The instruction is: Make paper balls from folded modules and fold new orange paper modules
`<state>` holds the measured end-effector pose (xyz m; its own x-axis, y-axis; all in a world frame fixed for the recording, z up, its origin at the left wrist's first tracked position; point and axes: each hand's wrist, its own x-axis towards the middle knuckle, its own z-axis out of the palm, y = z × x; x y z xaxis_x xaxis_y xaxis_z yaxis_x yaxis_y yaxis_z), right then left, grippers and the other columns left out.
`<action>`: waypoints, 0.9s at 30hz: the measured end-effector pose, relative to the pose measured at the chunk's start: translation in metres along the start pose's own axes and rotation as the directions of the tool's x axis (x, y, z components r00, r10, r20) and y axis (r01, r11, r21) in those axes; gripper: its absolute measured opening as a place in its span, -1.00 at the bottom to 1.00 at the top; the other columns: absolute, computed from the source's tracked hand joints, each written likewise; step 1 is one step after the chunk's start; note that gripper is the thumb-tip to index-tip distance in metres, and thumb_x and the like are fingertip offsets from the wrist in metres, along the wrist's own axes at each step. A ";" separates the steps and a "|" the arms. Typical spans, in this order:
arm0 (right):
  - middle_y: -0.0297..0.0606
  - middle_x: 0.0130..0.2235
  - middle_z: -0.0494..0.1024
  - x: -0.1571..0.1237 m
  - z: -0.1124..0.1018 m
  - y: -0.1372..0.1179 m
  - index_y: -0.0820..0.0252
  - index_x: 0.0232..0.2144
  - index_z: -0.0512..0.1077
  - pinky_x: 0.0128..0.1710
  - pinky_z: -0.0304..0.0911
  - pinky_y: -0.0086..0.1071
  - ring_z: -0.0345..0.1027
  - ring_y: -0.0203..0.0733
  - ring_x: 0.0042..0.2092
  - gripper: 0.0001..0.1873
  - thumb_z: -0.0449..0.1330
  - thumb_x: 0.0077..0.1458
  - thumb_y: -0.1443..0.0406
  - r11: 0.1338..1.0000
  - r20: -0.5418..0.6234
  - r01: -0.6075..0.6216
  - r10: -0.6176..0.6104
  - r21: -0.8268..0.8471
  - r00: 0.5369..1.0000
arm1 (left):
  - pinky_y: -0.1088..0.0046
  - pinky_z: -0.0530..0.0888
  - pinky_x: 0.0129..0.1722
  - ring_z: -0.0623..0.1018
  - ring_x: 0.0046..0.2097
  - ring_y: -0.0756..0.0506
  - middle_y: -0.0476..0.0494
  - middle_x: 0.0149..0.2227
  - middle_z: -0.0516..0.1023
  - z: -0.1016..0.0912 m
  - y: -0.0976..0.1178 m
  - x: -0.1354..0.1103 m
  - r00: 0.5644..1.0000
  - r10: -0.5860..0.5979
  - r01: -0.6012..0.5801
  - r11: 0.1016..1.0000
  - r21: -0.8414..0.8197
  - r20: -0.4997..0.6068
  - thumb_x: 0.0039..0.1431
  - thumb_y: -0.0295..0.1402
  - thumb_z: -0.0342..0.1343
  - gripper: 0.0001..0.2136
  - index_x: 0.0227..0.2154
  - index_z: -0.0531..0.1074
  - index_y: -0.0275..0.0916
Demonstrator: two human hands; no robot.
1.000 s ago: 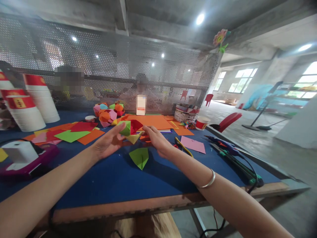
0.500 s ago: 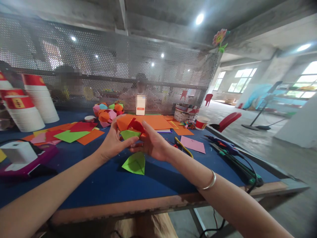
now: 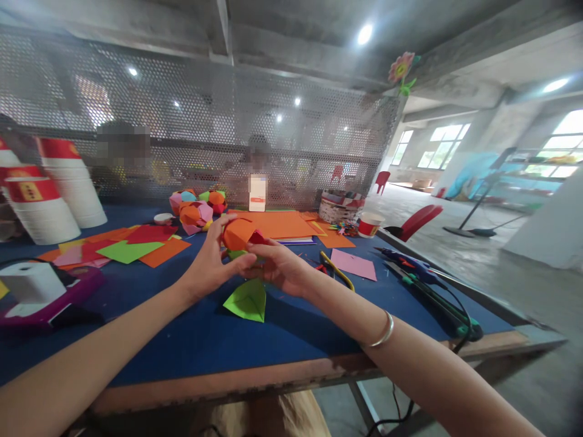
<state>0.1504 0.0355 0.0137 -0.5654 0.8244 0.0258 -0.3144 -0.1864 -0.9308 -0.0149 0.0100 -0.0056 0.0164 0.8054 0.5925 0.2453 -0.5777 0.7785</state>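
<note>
Looking from the left of the frame, we see tall red and white paper cups [image 3: 45,200] and a white roll [image 3: 27,282] on the blue table [image 3: 182,340]. Flat sheets of coloured paper [image 3: 122,249] lie next to them. Near the middle, our left hand [image 3: 207,270] pinches a folded paper shape [image 3: 237,233], orange, red and green, held up just above the table. Our right hand [image 3: 285,267] pinches it from the other side, fingers closed on it. A green folded piece [image 3: 248,300] lies flat below our hands. Farther right are yellow scissors [image 3: 337,273], a pink sheet [image 3: 353,264] and a glue gun [image 3: 412,270].
</note>
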 end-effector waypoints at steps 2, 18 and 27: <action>-0.33 -0.28 0.57 0.000 -0.001 0.001 0.15 -0.22 0.41 -0.32 0.52 -0.35 0.49 -0.25 -0.33 -0.68 0.40 -0.03 0.40 1.000 -0.008 -0.019 0.019 0.013 1.000 | 0.28 0.51 0.00 0.51 0.11 -0.24 -0.24 0.20 0.40 0.001 0.003 0.001 0.996 -0.083 0.078 0.985 -0.155 -0.022 0.04 0.02 0.36 -0.35 0.14 0.35 -0.11; -0.22 -0.07 0.48 0.004 -0.002 0.026 0.12 0.13 0.19 -0.33 0.52 -0.35 0.48 -0.18 -0.18 -0.12 0.54 -0.15 0.20 0.951 -0.104 0.113 -0.148 -0.286 0.983 | 0.53 0.54 -0.25 0.63 -0.33 0.01 -0.04 -0.31 0.68 0.002 0.020 0.013 0.805 -0.593 0.392 0.560 -0.730 -0.022 0.29 -0.42 0.14 -0.89 -0.25 0.57 -0.27; -0.13 0.04 0.46 0.014 -0.007 0.038 0.11 0.10 0.21 -0.01 0.46 -0.14 0.48 -0.07 -0.01 -0.25 0.46 -0.05 0.15 0.859 -0.095 0.218 -0.292 -0.464 0.952 | 0.41 0.60 -0.20 0.70 -0.22 -0.13 -0.07 -0.35 0.70 0.006 0.019 0.012 0.782 -0.622 0.444 0.518 -0.731 0.034 0.40 -0.36 -0.04 -0.75 -0.16 0.57 -0.20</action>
<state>0.1361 0.0442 -0.0239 -0.3738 0.8897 0.2619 -0.0395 0.2669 -0.9629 -0.0036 0.0092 0.0153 -0.1072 0.9938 -0.0282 -0.5743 -0.0388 0.8177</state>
